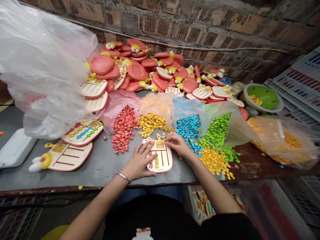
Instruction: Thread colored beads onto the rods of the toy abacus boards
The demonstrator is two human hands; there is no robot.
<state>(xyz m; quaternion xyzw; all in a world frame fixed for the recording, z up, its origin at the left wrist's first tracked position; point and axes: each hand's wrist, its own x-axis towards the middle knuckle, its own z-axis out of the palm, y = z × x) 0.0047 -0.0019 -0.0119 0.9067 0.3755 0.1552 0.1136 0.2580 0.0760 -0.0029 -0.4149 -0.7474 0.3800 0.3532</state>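
Left grip (138,160): spread flat on toy counting board (165,163), steadying it on bench (100,170) | right grip (178,145): pressed together at board's top edge, any held piece too small to tell

Left hand (137,162) on board (160,156), right hand (178,144) beside

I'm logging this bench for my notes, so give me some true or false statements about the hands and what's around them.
1. The left hand rests on a cream board. True.
2. A metal bangle circles the right wrist. False: it is on the left wrist.
3. Loose yellow pieces lie on the bench right of the board. True.
4. The coral boards sit inside a cardboard box. False: they are heaped on the bench against the brick wall.
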